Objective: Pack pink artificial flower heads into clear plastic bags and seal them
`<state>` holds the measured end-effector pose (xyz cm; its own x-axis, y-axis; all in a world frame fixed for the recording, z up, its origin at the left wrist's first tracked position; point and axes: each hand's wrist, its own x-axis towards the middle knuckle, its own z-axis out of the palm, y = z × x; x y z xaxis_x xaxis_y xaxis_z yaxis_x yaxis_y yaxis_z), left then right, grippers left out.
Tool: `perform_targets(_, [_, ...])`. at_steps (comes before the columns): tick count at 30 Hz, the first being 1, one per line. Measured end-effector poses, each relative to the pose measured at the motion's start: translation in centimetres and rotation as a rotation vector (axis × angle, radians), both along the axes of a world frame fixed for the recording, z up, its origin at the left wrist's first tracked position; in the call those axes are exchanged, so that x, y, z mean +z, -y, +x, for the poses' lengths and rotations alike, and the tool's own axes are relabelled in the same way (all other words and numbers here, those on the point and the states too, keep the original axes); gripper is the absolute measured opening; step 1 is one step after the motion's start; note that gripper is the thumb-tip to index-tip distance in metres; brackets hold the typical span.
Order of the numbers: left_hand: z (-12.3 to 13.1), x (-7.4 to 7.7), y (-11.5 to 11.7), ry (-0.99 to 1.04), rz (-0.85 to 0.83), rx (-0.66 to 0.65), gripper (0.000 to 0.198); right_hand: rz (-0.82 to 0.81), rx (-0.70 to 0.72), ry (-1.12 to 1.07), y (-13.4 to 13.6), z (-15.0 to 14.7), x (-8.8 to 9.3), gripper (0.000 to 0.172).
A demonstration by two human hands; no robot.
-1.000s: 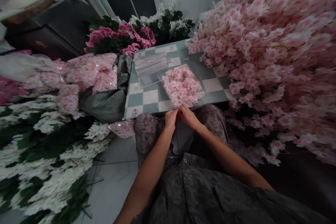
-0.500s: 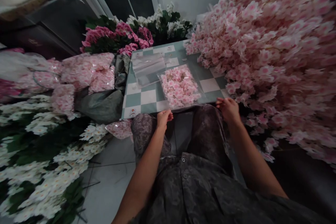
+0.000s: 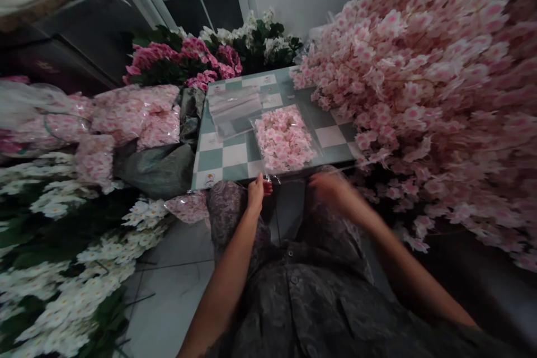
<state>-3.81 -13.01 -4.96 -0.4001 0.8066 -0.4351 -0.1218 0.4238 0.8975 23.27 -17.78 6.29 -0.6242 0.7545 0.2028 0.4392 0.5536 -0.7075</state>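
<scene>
A clear plastic bag of pink artificial flowers [image 3: 285, 140] lies flat at the front of the small checkered table [image 3: 235, 155]. My left hand [image 3: 257, 191] is closed at the bag's near left corner, by the table's front edge, with clear film showing at its fingertips. My right hand [image 3: 329, 189] is over my right thigh, just in front of the table edge. Motion blur smears its fingers, so what they hold, if anything, cannot be made out. Beyond the filled bag, a stack of flat clear bags [image 3: 235, 111] rests on the tabletop.
A large mass of pink blossoms [image 3: 403, 84] overhangs the table's right side. Filled bags of pink flowers [image 3: 134, 112] and a dark green sack [image 3: 157, 168] sit to the left. White flowers [image 3: 96, 257] lie lower left; deep pink flowers [image 3: 184, 59] stand behind.
My right hand has swept leftward from the table's front right corner toward the bag. My left hand stays near the bag's corner. The view has shifted slightly.
</scene>
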Motion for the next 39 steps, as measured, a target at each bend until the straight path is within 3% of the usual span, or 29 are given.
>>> perform_targets(3, [-0.5, 0.1, 0.7, -0.138, 0.061, 0.132, 0.044, -0.043, 0.291, 0.051, 4.6, -7.0, -1.9, 0.012])
perform_targets(6, [-1.5, 1.0, 0.7, -0.475, 0.203, 0.139, 0.025, -0.153, 0.286, 0.118, 5.8, -8.0, -2.5, 0.022])
perform_targets(8, [-2.3, 2.0, 0.3, -0.753, 0.337, -0.015, 0.029, -0.236, 0.203, 0.031, 4.0, -6.1, -2.3, 0.022])
perform_targets(10, [-3.2, 3.0, -0.6, -1.01, 0.462, -0.298, 0.053, -0.251, 0.062, -0.055, 0.8, -3.0, -2.3, 0.022])
perform_targets(12, [-4.0, 3.6, -1.5, -1.214, 0.527, -0.622, 0.071, -0.166, -0.269, -0.017, -2.4, 0.2, -2.9, 0.024])
perform_targets(13, [-4.4, 3.7, -2.0, -1.292, 0.539, -0.762, 0.078, -0.134, -0.367, 0.039, -3.6, 1.5, -3.4, 0.024])
perform_targets(14, [-4.8, 3.7, -2.5, -1.352, 0.543, -0.876, 0.082, -0.125, -0.371, 0.078, -4.4, 2.5, -3.8, 0.028])
perform_targets(16, [-5.3, 3.4, -3.3, -1.423, 0.547, -1.019, 0.089, -0.156, -0.16, 0.055, -4.8, 3.6, -4.6, 0.041])
perform_targets(18, [-5.4, 2.9, -3.8, -1.448, 0.554, -1.069, 0.094, -0.239, 0.122, -0.042, -4.2, 3.7, -5.1, 0.043])
perform_targets(19, [-5.3, 2.7, -3.9, -1.452, 0.558, -1.077, 0.096, -0.253, 0.166, -0.078, -3.9, 3.6, -5.2, 0.038])
perform_targets(21, [-5.0, 2.5, -4.0, -1.454, 0.559, -1.086, 0.097, -0.199, 0.036, -0.08, -4.3, 3.4, -5.6, 0.034])
perform_targets(24, [-4.4, 2.3, -3.9, -1.449, 0.562, -1.107, 0.094, -0.012, -0.318, -0.011, -7.3, 4.3, -6.9, 0.036])
perform_targets(27, [-4.4, 2.2, -4.1, -1.435, 0.59, -1.109, 0.089, 0.181, -0.443, 0.138, -11.4, 6.2, -9.0, 0.061])
perform_targets(30, [-4.7, 2.0, -4.7, -1.381, 0.643, -1.135, 0.081, 0.334, -0.25, 0.288, -14.7, 7.4, -10.5, 0.072])
perform_targets(36, [-4.9, 1.3, -6.3, -1.166, 0.685, -1.209, 0.05, 0.412, 0.219, 0.323, -18.6, 5.6, -10.1, 0.057])
perform_targets(39, [-5.3, 0.6, -6.5, -1.099, 0.706, -1.183, 0.041, 0.367, 0.372, 0.252, -19.4, 4.6, -10.2, 0.047])
